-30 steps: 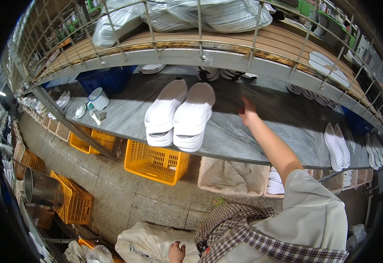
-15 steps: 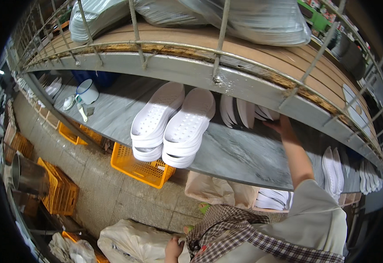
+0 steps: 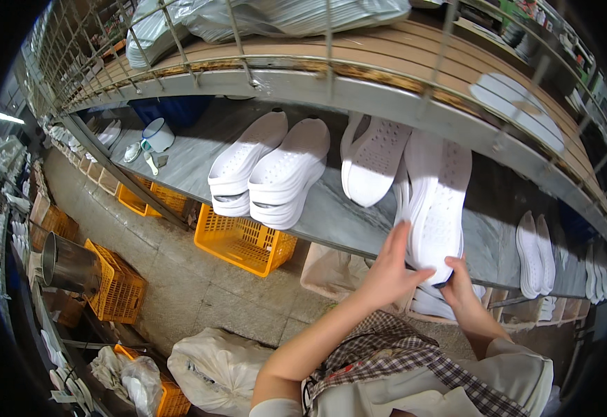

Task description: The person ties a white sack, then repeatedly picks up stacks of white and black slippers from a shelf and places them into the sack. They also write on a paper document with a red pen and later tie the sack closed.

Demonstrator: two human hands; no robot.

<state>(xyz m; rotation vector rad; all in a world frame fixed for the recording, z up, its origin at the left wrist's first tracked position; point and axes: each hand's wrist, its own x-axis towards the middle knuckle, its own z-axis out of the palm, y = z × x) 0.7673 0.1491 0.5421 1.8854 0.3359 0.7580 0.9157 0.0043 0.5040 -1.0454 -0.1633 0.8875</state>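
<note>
Several white shoe soles [image 3: 441,215], some dotted with small holes inside, are between my two hands at the front edge of the grey marbled shelf. My left hand [image 3: 389,270] wraps their near left side, and my right hand [image 3: 460,286] grips the near right end. A small dark patch shows under that end, too hidden to name. Just left of them, another white sole [image 3: 376,161] lies at the shelf's edge. Further left stand two stacks of white soles, a left stack [image 3: 249,156] and a right stack [image 3: 289,170], their near ends over the edge.
A metal rail [image 3: 283,87] with wire mesh runs above the marbled shelf [image 3: 192,149]. On the left are a white mug [image 3: 158,135] and a small brush [image 3: 151,164]. Yellow crates [image 3: 241,243] stand below, with a pale sack [image 3: 217,368] nearer. More soles [image 3: 536,257] lie right.
My right hand, earlier reaching in under the rail, is now at the front edge holding soles. My left hand has come up from beside the sack and grips them too. The view has shifted.
</note>
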